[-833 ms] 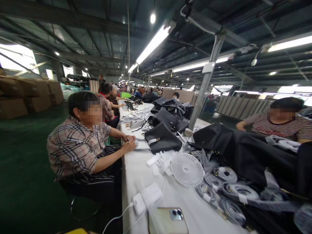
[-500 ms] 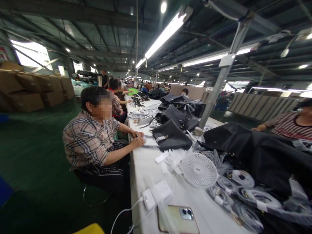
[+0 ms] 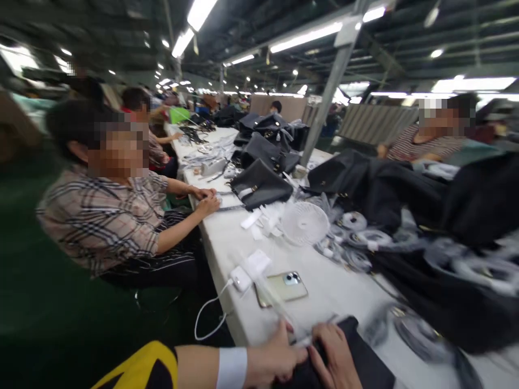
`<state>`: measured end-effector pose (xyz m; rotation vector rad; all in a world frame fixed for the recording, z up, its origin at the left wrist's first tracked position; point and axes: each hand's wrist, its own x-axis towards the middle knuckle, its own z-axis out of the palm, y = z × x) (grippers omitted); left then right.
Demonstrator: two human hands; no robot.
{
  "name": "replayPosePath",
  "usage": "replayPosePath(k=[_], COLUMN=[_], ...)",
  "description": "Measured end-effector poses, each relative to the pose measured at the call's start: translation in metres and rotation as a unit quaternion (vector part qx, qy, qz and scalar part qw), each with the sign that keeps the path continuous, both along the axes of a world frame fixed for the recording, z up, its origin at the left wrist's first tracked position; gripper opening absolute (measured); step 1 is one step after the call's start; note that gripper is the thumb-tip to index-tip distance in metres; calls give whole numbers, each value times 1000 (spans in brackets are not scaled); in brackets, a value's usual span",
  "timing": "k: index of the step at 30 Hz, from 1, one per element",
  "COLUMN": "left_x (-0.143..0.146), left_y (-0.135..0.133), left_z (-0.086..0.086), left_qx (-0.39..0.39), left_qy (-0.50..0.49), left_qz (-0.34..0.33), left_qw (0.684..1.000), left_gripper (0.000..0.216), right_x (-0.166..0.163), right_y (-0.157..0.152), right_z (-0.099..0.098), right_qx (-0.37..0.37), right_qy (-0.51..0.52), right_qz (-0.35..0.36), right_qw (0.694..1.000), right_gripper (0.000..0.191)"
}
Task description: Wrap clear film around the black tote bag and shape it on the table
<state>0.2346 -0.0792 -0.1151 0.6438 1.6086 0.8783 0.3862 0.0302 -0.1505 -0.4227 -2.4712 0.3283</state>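
A long white counter (image 3: pixel 324 292) is running away from the wearer, and people in plaid and striped shirts are sitting along both its sides. Heaps of black bags (image 3: pixel 409 189) are covering its right half, and one grey handbag (image 3: pixel 259 186) is lying near the co-worker in plaid, whose hands are busy at the counter edge. Coiled straps in clear wrap (image 3: pixel 367 237) are trailing among the bags, beside a small white fan (image 3: pixel 304 222) lying face up. Nearer the wearer a phone (image 3: pixel 284 286) is resting face down, just beside a white charger (image 3: pixel 241 279) whose cable is hanging over the edge. At the bottom of the view, both hands are working on a black piece (image 3: pixel 365 362) lying at the near edge of the counter: the left hand (image 3: pixel 275 359), with a white wristband, is curling closed onto its edge, and the right hand (image 3: pixel 334 356) is pressing down on it with bent fingers, pinching what looks like a thin clear wrap. Judging by the many wrapped straps and bags piled ahead, the work seems to be far from finished; this piece is only being started.
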Motion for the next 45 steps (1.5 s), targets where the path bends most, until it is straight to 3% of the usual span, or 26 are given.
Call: replayPosePath(k=[4,7,10,11,13,16,18,22,25,29,34,40,43,45], left_x=[5,-8,-19,-19,-13,5,14,19,19,23,24,25,50,73], left_y=[-7,-14,-27,-32,-37,-36,-31,-25,-26,-28,-29,-33,-31,-31], left_z=[-4,5,25,31,39,29,10,-28,-39,-37,-33,-31,-23,-18], left_qx=[-24,-17,85,145,275,396,415,400,390,381,364,369,397,441], left_qy=[37,40,175,249,372,442,475,539,573,594,603,621,609,570], left_qz=[-41,-97,-145,-157,-192,-279,-327,-354,-345,-337,-346,-345,-348,-395], left_qw=[998,994,970,945,865,755,704,652,633,623,620,599,593,570], left_gripper=[34,33,21,18,24,52,67,74,75,72,67,64,67,70], right_x=[-3,-4,-4,-4,-3,-2,-1,11,37,85,117,109,106,106], right_y=[-13,-18,-20,-19,-17,-12,-12,-25,-52,-108,-161,-167,-164,-166], right_z=[13,16,15,13,6,-6,-12,-8,12,40,31,22,24,24], right_qx=[-60,-78,-85,-88,-92,-99,-103,-110,-98,-57,-68,-95,-109,-126], right_qy=[-54,-77,-93,-97,-103,-108,-111,-118,-130,-202,-273,-258,-241,-232], right_qz=[-14,-19,-28,-28,-25,-32,-53,-125,-230,-338,-374,-390,-401,-395], right_qw=[997,994,992,991,990,989,987,979,960,918,884,879,877,880], right_gripper=[10,13,17,18,22,28,36,54,54,47,60,65,66,68])
